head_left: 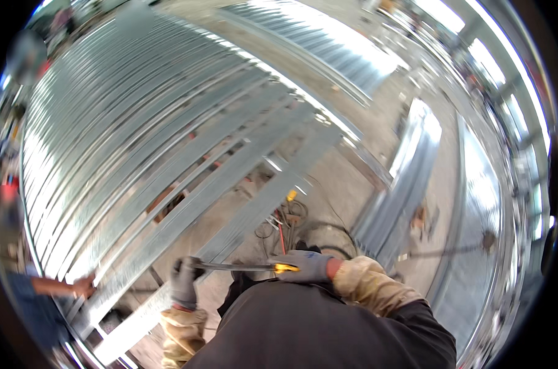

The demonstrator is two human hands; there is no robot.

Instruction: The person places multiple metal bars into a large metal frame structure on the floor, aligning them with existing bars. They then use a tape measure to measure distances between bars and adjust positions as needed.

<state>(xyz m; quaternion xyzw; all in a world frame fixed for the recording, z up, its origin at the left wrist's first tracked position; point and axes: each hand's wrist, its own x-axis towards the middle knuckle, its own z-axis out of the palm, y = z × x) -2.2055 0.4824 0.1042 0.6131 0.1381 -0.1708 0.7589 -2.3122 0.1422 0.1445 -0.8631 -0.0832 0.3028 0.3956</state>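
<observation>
A straight, slim grey tool with a yellow-and-black end [285,268] spans level between my two gloved hands, close in front of my body. Its exact kind is blurred. My left hand [183,283], in a grey glove, is closed around the tool's dark left end. At the yellow end, my right hand [308,266] is closed on it, with the fingers partly hidden. Just beyond my left hand lies the nearest of the long galvanized metal strips [245,212], set side by side as a slatted surface.
Cables and a red hose [282,237] lie on the concrete floor ahead. To the right are stacked metal channels [392,203] and a wide sheet-metal panel [475,227]. Another ribbed stack [316,37] stands farther off. At the left edge, another person's hand [84,286] touches the strips.
</observation>
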